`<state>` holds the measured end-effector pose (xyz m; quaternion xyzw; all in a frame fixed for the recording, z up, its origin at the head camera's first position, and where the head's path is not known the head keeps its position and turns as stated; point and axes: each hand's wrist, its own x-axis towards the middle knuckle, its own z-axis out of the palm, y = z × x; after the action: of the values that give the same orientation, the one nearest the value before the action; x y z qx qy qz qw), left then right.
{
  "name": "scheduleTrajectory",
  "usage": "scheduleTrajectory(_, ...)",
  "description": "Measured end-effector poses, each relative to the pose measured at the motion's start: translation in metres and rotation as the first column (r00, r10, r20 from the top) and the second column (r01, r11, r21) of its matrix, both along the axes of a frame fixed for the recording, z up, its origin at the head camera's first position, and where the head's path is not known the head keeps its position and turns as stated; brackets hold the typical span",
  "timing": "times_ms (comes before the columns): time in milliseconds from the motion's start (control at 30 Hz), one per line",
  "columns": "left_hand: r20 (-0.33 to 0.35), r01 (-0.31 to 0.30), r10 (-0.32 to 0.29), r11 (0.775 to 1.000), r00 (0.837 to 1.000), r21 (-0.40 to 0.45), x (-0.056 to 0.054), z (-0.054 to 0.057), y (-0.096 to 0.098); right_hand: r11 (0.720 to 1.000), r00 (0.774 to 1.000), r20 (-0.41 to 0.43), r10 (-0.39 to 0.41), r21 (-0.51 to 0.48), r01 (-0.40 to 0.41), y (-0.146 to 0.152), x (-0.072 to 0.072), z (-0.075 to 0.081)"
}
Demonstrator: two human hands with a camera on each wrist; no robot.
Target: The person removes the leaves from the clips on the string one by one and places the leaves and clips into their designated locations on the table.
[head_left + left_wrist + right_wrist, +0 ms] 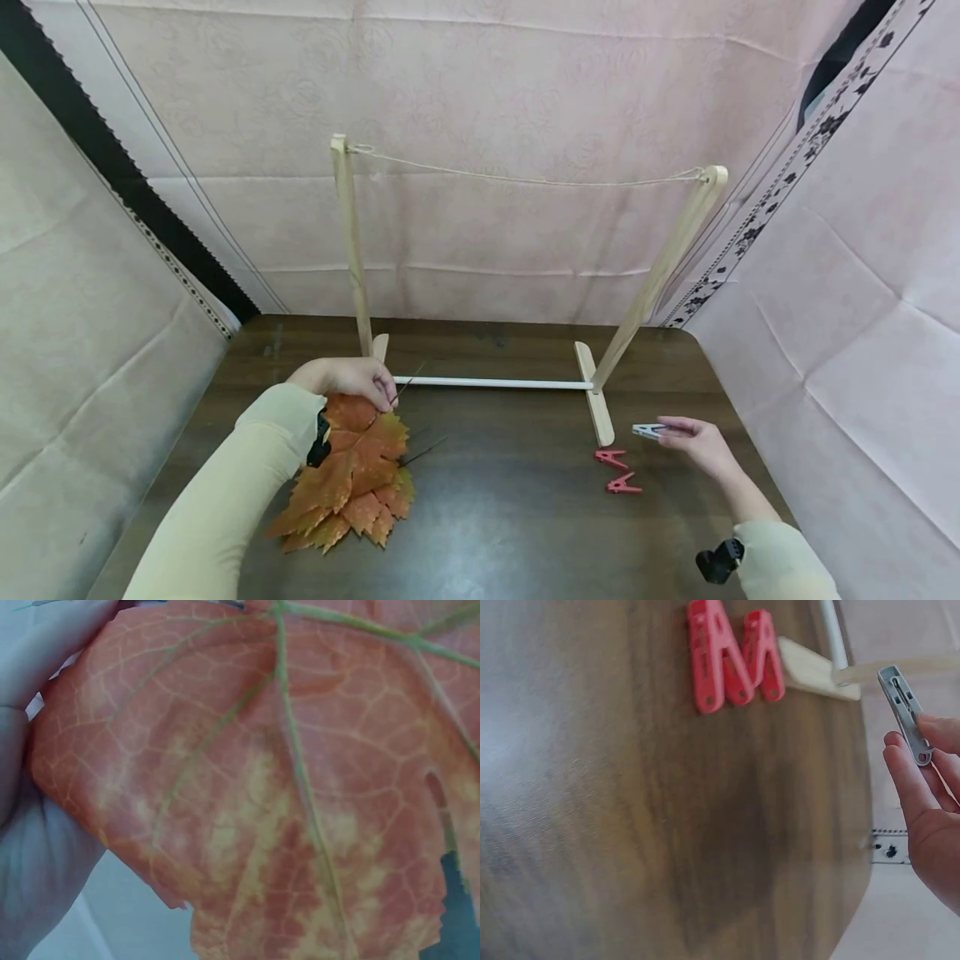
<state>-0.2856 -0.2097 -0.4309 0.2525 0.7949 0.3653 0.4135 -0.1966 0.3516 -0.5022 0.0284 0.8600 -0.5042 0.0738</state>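
Observation:
My left hand [358,381] pinches a leaf by its stem near the rack's left foot. This orange-red artificial maple leaf [363,454] hangs below the fingers and overlaps a bunch of similar leaves [315,532]. In the left wrist view the veined leaf [240,765] fills most of the picture, with the left hand [45,825] along its edge. On the right, my right hand [697,442] holds a grey-white clothespin [649,430] between thumb and fingers. The right wrist view shows the clothespin [906,712] above the table. Two red clothespins [621,483] lie left of that hand.
A wooden rack stands at the back, with a left post [351,250], a right post [660,275] and a sagging string [517,178] between their tops. A white rod [491,383] joins the feet low down. Pale cloth [487,92] encloses the brown table [510,517].

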Motion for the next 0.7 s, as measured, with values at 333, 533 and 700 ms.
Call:
scheduleTrajectory(333,0.002,-0.025,0.025,0.999,1.0,0.041,0.0,-0.026,-0.006,0.993,0.999,0.028,-0.042,0.11,0.039,0.008,0.005,-0.021)
scheduleTrajectory(533,-0.014,-0.058,0.061,0.991,0.998,0.124,0.001,-0.031,-0.002,0.985,0.998,0.036,-0.055,0.167,0.048,0.011,0.008,-0.03)
scheduleTrajectory(700,-0.017,-0.106,0.109,0.985,0.994,0.138,0.004,-0.039,0.0,0.979,0.997,0.055,-0.05,0.202,0.038,0.012,0.009,-0.039)
